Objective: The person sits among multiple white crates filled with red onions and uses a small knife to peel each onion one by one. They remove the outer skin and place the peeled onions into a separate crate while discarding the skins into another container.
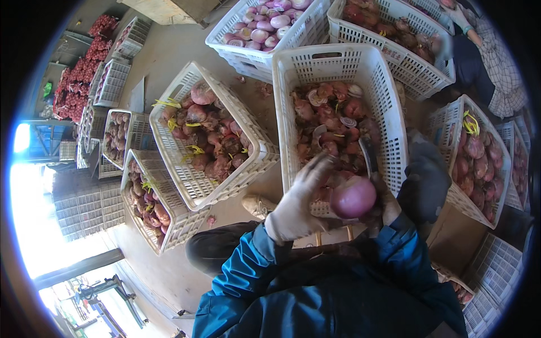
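Observation:
A smooth, peeled purple onion (353, 197) is between my two hands, over the near end of a white plastic crate (338, 53). My left hand (296, 203), in a pale glove, is at the onion's left side with its fingers spread; whether it touches the onion is unclear. My right hand (382, 203) is at the onion's right side, partly hidden behind it, and grips a knife (368, 154) whose blade points away from me. Inside the crate lie onion skins (327, 112) and cut onion slices (348, 122).
A crate of unpeeled sprouting onions (198, 200) stands at left, another (505, 169) at right. Behind stands a crate of peeled onions (270, 57). A co-worker's sleeve and gloved hand (458, 17) show at upper right. Red net sacks (78, 84) are stacked far left.

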Demonstrator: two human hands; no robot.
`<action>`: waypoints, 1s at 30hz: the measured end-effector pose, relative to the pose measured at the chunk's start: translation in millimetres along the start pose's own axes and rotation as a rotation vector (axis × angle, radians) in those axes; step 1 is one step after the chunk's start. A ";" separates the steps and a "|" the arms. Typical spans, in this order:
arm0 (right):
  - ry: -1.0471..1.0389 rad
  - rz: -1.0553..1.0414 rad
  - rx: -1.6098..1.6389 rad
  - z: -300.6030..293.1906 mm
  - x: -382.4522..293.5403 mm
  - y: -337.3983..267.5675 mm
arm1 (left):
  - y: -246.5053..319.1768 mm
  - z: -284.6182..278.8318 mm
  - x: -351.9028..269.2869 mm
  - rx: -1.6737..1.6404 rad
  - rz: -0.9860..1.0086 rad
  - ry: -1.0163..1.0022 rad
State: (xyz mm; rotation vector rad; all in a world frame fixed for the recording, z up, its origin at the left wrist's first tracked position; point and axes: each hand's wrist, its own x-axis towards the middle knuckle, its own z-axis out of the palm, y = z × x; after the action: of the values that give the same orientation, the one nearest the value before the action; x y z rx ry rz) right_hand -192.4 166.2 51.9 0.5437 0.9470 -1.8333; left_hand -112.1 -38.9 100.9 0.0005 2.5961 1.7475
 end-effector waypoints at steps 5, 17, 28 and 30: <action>0.079 0.136 -0.277 36.9 -19.8 1.1 | -30.5 8.2 -3.0 -0.327 -0.005 -0.296; -0.044 -0.184 -0.630 47.8 -34.6 8.0 | -28.6 11.5 -44.8 -1.714 -0.437 0.300; -0.028 -0.231 -0.721 30.4 -27.3 17.1 | -29.3 13.0 -46.9 -1.638 -0.310 0.218; 0.012 -0.156 -0.692 29.2 -22.8 13.4 | -34.8 14.1 -44.3 -1.696 -0.376 0.267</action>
State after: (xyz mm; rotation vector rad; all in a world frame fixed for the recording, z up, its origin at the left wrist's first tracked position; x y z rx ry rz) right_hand -169.3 152.4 80.6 0.0504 1.5677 -1.4943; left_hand -67.4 -39.2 63.8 -0.6488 0.3619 3.0541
